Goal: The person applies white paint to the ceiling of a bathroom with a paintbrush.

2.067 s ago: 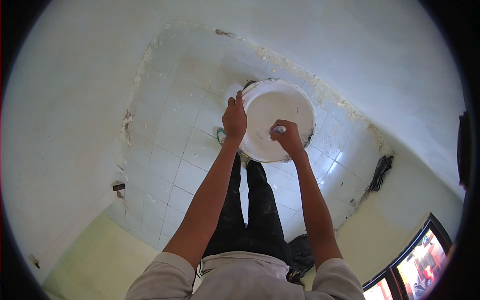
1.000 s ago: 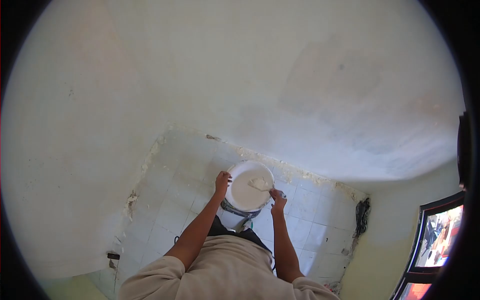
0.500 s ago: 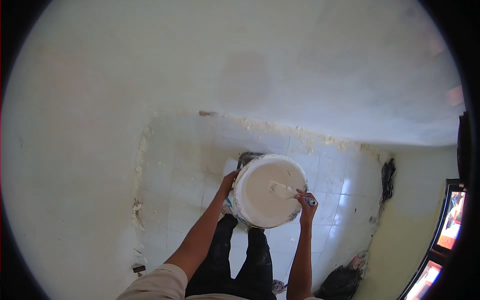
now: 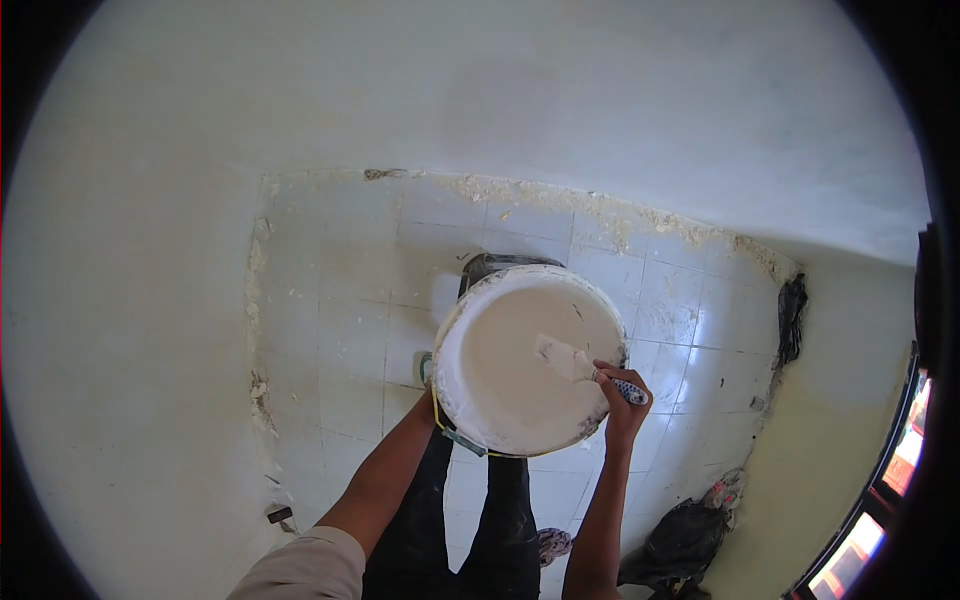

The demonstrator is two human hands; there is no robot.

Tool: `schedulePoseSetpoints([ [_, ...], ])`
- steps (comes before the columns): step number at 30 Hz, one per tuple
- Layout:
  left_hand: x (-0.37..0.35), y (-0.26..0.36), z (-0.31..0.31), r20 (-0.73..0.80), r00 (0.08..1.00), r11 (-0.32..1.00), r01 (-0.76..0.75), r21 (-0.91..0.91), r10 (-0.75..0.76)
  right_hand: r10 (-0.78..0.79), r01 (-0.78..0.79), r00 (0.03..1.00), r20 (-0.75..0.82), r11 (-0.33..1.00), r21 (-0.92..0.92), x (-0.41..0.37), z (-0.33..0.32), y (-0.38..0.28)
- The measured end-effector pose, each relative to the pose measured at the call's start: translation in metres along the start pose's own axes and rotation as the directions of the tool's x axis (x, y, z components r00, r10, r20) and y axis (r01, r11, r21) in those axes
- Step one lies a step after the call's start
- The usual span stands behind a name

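Observation:
A large white bucket (image 4: pixel 455 385) of creamy off-white paint (image 4: pixel 510 375) is tilted towards me above my legs. My left hand (image 4: pixel 430 402) holds it from the left side, the fingers hidden behind its wall. Its yellow wire handle with a green grip (image 4: pixel 463 441) hangs down along the near side. In my right hand (image 4: pixel 627 400), closed at the right rim, is a paintbrush (image 4: pixel 566 359) with a blue-and-white patterned handle. Its paint-coated bristles point left over the paint surface.
A black object (image 4: pixel 495 263) lies partly hidden behind the bucket on the white tiled floor (image 4: pixel 350 350). Crumbled plaster (image 4: pixel 560 205) runs along the wall's foot. Black plastic bags (image 4: pixel 685 540) lie at lower right, another dark one (image 4: pixel 791 318) by the right wall. Windows are far right.
The bucket now looks larger and closer, and my left hand has slid lower and further behind it. The brush has drawn slightly up with my right hand still around its handle.

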State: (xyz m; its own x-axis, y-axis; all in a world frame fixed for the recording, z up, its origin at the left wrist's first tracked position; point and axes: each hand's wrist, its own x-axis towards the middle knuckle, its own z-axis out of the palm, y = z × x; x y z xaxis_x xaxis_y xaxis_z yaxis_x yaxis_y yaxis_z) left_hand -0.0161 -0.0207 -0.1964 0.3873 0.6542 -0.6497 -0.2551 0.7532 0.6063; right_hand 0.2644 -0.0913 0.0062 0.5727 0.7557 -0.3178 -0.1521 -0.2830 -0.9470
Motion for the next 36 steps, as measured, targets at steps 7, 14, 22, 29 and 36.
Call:
schedulePoseSetpoints([
  [7, 0.033, -0.011, 0.012, 0.039, 0.999, 0.999, -0.024, -0.036, 0.025, -0.077, 0.078, 0.997, 0.016, 0.994, -0.073, 0.004, -0.009, 0.001],
  [14, 0.014, -0.058, 0.007, 0.075, 0.997, 0.997, -0.031, -0.067, 0.037, -0.067, 0.070, 0.997, 0.024, 0.987, -0.143, 0.016, -0.026, 0.004],
  [22, 0.018, -0.032, 0.012, 0.152, 0.985, 0.993, -0.068, -0.092, 0.081, -0.075, 0.092, 0.994, 0.085, 0.971, -0.220, 0.014, -0.027, -0.004],
  [29, -0.038, 0.080, 0.049, -0.205, 0.880, 0.846, -0.309, 0.435, 0.428, -0.158, 0.137, 0.981, -0.112, 0.974, -0.181, -0.035, -0.021, -0.044],
  [36, -0.090, 0.123, 0.068, -0.280, 0.929, 0.966, -0.202, 0.161, 0.241, 0.129, 0.003, 0.933, -0.337, 0.932, 0.364, -0.070, -0.006, -0.039],
])
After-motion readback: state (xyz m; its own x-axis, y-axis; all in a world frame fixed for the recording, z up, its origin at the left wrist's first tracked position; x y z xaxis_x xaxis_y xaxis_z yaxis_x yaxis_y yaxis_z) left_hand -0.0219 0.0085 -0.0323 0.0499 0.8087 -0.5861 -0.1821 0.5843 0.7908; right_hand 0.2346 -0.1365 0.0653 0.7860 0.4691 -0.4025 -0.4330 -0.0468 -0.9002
